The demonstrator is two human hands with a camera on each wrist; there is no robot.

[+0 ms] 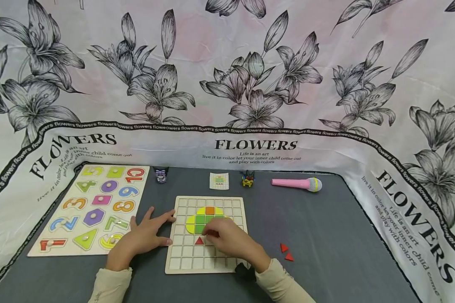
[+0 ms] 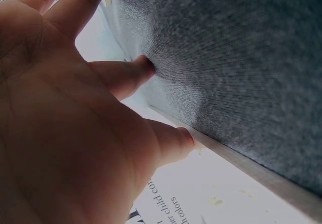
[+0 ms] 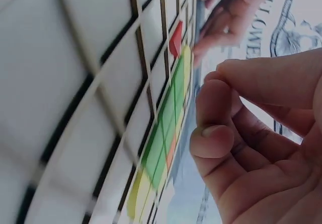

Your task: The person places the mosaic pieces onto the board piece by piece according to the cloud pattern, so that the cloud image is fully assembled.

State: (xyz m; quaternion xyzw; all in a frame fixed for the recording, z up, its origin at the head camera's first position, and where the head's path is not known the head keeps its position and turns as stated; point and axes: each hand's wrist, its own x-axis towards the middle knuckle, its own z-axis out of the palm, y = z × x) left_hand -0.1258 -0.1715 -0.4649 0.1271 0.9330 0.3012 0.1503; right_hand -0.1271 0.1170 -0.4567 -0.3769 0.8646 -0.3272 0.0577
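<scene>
A pale wooden grid board (image 1: 189,264) lies flat on the grey tabletop. Green square tiles (image 1: 199,229), yellow rounded tiles (image 1: 190,226) and an orange square tile (image 1: 210,211) fill part of its upper half. Just below them a red triangle tile (image 1: 199,241) sits on the grid. With spread fingers, my left hand (image 1: 140,237) touches the board's left edge. Over the middle of the board my right hand (image 1: 231,240) has its fingers curled and thumb against them. In the right wrist view no tile shows between those fingertips (image 3: 214,95); any small piece there is hidden.
Two red triangle tiles (image 1: 286,252) lie right of the board. A number-and-shape puzzle board (image 1: 70,212) lies left. Along the back stand a dark figurine (image 1: 161,175), a pattern card (image 1: 219,181), a yellow-and-dark figurine (image 1: 247,179) and a pink toy microphone (image 1: 293,183).
</scene>
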